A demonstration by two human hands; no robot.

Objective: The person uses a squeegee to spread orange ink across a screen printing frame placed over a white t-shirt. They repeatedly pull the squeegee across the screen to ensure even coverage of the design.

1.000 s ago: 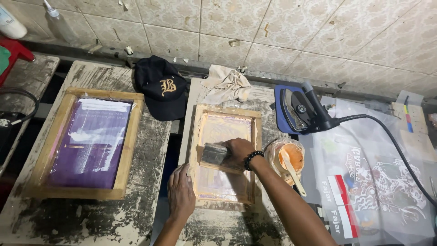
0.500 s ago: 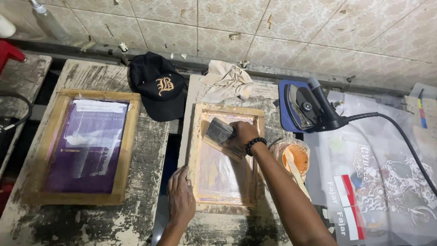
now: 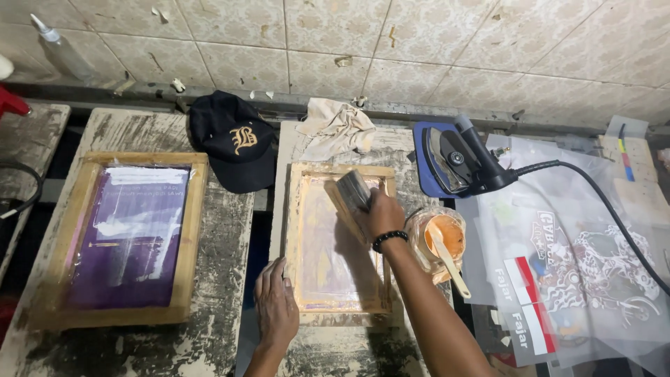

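A small wooden printing screen frame lies on the stained wooden bench in front of me. My right hand grips a squeegee with a wooden handle, tilted and lifted at the far right end of the screen's mesh. A black bead bracelet sits on that wrist. My left hand presses flat on the bench against the frame's near left corner, fingers spread. A tub of orange ink with a pale spatula in it stands just right of the frame.
A larger wooden screen with purple mesh lies at the left. A black cap and a crumpled rag sit at the back. A clothes iron with a black cable rests at right, beside clear printed transfer sheets.
My right hand has pushed the squeegee from the middle of the screen to its far end and tipped it up. The left hand has stayed at the frame's corner.
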